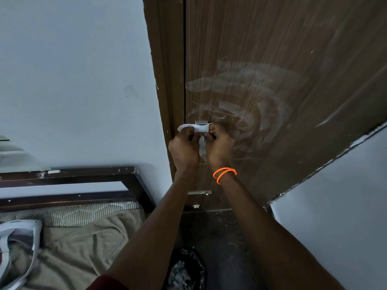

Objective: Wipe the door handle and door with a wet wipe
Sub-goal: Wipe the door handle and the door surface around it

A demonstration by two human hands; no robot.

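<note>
A brown wooden door (272, 49) fills the upper right, marked with pale wet smears in curved streaks. Its metal handle (201, 122) shows only as a small silver top edge near the door's left side. A white wet wipe (198, 129) is draped over the handle, with a strip hanging down between my hands. My left hand (183, 150) pinches the wipe's left part. My right hand (219, 146), with orange bangles on the wrist, pinches its right part. Most of the handle is hidden behind the wipe and my fingers.
The door frame (167, 80) and a pale wall (73, 80) stand to the left. A bed (79, 237) with a dark wooden headboard (69, 174) sits at lower left. A dark bin with a bag (186, 271) stands on the floor below my arms. Another pale wall (335, 206) is at right.
</note>
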